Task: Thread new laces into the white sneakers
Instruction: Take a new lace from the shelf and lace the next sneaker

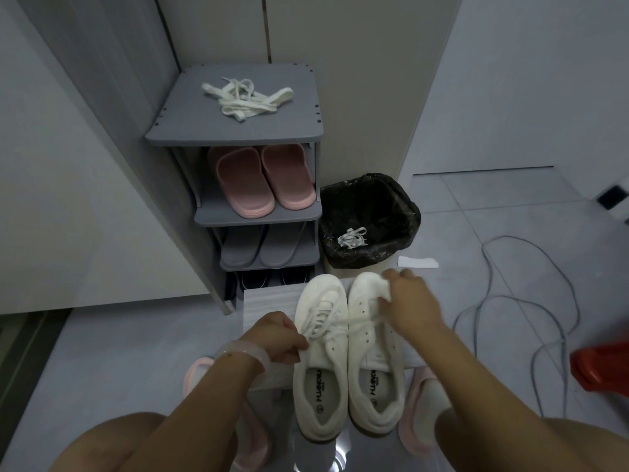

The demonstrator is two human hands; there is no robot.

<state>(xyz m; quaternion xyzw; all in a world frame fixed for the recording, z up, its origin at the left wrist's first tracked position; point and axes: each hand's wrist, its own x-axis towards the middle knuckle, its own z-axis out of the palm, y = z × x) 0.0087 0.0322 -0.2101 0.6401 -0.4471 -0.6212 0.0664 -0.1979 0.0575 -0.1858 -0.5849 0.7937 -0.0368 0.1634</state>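
Observation:
Two white sneakers stand side by side on a white sheet (pixel 269 301) on the floor, toes pointing away from me. The left sneaker (pixel 320 356) is laced. The right sneaker (pixel 374 362) shows bare eyelets. My left hand (pixel 275 335) pinches a lace end beside the left sneaker. My right hand (pixel 408 301) lies over the right sneaker's forefoot, fingers curled on the upper, and a lace (pixel 354 322) stretches across to it from the left. A pile of white laces (pixel 246 98) rests on top of the grey shoe rack (pixel 190 134).
The rack holds pink slippers (pixel 262 180), grey slippers (pixel 258 248) and dark shoes below. A bin lined with a black bag (pixel 369 219) holds a white lace. Grey cable (pixel 510 301) loops on the floor at right, near a red object (pixel 602 369). Pink slippers are on my feet.

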